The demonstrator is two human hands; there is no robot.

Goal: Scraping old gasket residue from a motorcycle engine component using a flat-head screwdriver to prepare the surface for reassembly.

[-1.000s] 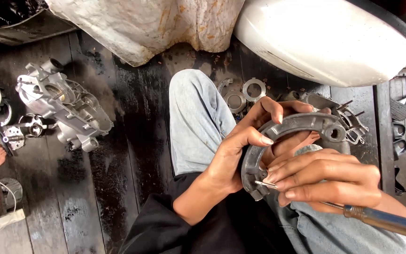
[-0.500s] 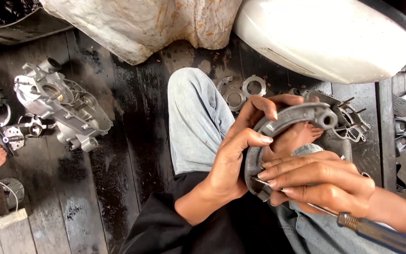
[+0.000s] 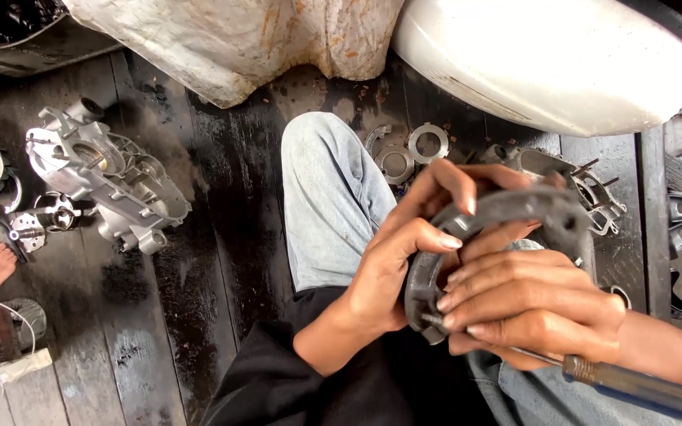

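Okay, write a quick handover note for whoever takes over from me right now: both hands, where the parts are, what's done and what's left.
Left hand: gripping the curved grey metal brake shoe over the lap, fingers wrapped round its arc.
Right hand: holding a screwdriver with a dark blue handle, its tip at the shoe's lower end.
Around: silver cast engine casing on the dark wooden floor to the left; flat metal rings beyond the knee.
Done: shoe is in hand with the tool set against it.
Left: whatever is being pried there looks unfinished; the tip is hidden by fingers.
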